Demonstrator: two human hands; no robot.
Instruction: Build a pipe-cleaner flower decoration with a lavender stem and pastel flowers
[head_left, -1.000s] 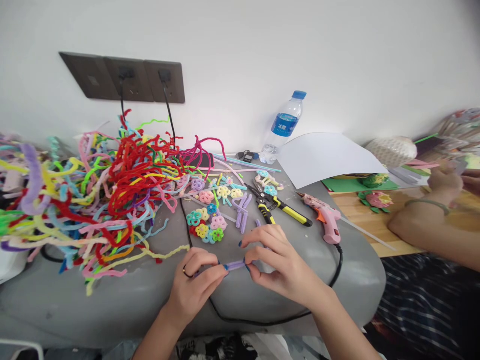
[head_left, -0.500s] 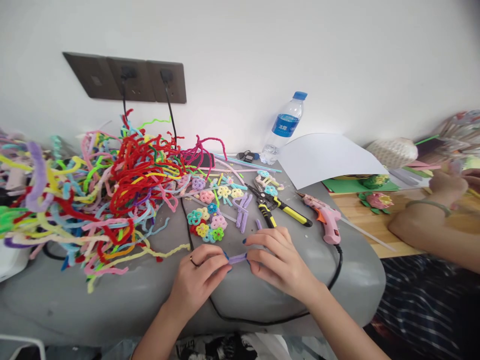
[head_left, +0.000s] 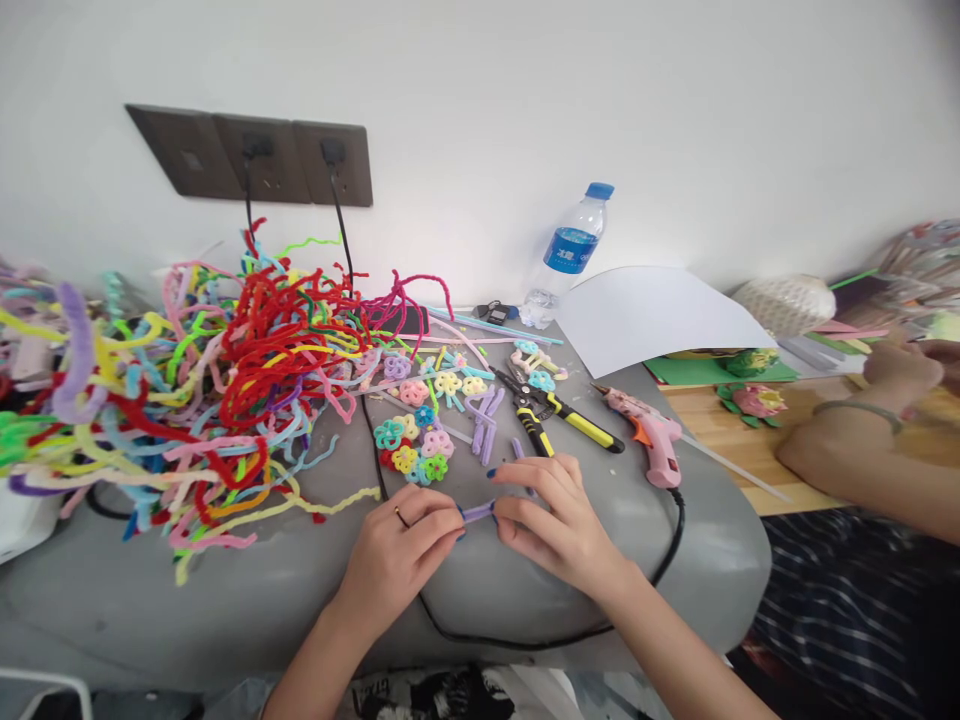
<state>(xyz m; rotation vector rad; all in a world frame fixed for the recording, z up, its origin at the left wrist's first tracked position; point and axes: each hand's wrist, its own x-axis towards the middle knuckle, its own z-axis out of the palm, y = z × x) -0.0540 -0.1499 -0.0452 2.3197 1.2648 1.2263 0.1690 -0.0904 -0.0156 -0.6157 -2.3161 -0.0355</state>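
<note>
A short lilac pipe cleaner (head_left: 478, 513) stretches between my two hands, low over the grey table (head_left: 300, 590). My left hand (head_left: 401, 540) pinches its left end; a ring is on one finger. With thumb and fingers my right hand (head_left: 551, 520) grips the right end, its index finger raised. Just beyond lie bent lilac pipe-cleaner pieces (head_left: 487, 425), another lilac piece (head_left: 518, 449) partly behind my right fingers, and small pipe-cleaner flowers (head_left: 412, 445) in several colours. Yellow-and-black pliers (head_left: 555, 408) rest behind my right hand.
A tangled heap of pipe cleaners (head_left: 277, 360) covers the left. To the right lies a pink glue gun (head_left: 652, 440), its black cord (head_left: 525, 645) looping in front of my hands. A water bottle (head_left: 574, 250) and white paper (head_left: 652, 315) sit behind. A co-worker's arm (head_left: 847, 450) reaches over the wooden board.
Both hands keep their hold on the lilac pipe cleaner; my left fingers have shifted slightly right along it. The co-worker's hands have moved a little.
</note>
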